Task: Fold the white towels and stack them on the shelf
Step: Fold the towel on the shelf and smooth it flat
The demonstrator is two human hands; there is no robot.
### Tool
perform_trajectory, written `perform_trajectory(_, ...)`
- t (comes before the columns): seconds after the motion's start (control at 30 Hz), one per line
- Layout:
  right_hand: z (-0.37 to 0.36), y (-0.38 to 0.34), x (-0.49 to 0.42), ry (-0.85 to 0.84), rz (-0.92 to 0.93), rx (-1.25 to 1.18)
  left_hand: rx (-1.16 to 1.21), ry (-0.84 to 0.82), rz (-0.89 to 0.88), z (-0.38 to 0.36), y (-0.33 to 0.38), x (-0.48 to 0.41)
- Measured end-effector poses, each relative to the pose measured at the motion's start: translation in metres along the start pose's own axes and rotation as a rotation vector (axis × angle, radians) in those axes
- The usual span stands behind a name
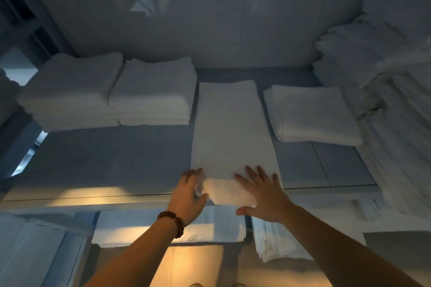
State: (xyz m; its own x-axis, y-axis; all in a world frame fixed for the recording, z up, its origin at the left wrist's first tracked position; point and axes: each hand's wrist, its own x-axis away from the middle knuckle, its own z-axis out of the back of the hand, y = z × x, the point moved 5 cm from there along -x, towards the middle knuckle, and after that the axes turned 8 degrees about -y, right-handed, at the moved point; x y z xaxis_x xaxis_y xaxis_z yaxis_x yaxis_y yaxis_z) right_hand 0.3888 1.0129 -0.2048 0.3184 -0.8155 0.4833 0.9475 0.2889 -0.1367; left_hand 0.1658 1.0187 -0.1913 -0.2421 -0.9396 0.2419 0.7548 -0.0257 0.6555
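The fingers [193,173] of the left hand [189,191] curl round the near left corner of the long towel [231,128], thumb underneath, grasping the cloth. The fingers [254,174] of the right hand [261,193] lie spread and flat on the same near end, pressing it and gripping nothing. That end looks lifted or doubled over at the shelf [112,161] edge. The rest of the towel runs away from the person as a narrow strip lying flat on the shelf.

This looks like the cross-fold stage: the strip is already narrowed lengthwise and not yet shortened. The next move probably calls for carrying the near end towards the far end with the edges square, then smoothing it.

Two folded stacks [112,93] sit at the back left, a lower stack [312,114] to the right, and a tall pile [396,72] beyond.
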Motion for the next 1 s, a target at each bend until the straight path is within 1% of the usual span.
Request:
perform_trajectory(0.07,-0.005,-0.006,0.0,0.001,-0.005,0.037,-0.061,0.071,0.059,-0.004,-0.001,-0.001)
perform_trajectory(0.13,-0.008,-0.012,-0.002,0.042,-0.051,0.07,-0.101,0.12,0.133,-0.011,0.0,-0.003)
perform_trajectory(0.23,-0.009,-0.018,-0.003,0.104,-0.115,0.096,-0.042,0.133,0.195,-0.022,0.005,-0.005)
perform_trajectory(0.37,-0.01,-0.017,-0.004,0.131,-0.129,0.084,0.076,0.106,0.087,-0.031,0.019,-0.009)
perform_trajectory(0.47,-0.011,-0.01,-0.001,0.15,-0.102,0.055,0.098,0.126,0.016,-0.033,0.022,-0.007)
perform_trajectory(0.57,-0.011,0.0,0.008,0.207,-0.086,-0.016,0.127,0.147,-0.006,-0.031,0.016,-0.008)
perform_trajectory(0.67,-0.016,0.016,0.019,0.246,-0.167,-0.074,0.158,0.2,-0.01,-0.028,0.015,-0.006)
perform_trajectory(0.73,-0.02,0.021,0.024,0.271,-0.183,-0.143,0.183,0.244,0.005,-0.027,0.016,-0.003)
perform_trajectory(0.83,-0.017,0.021,0.033,0.392,-0.172,-0.36,0.175,0.269,0.011,-0.024,0.014,0.003)
perform_trajectory(1.0,-0.018,0.032,0.04,0.471,-0.24,-0.376,0.069,0.274,-0.089,-0.01,0.009,0.014)
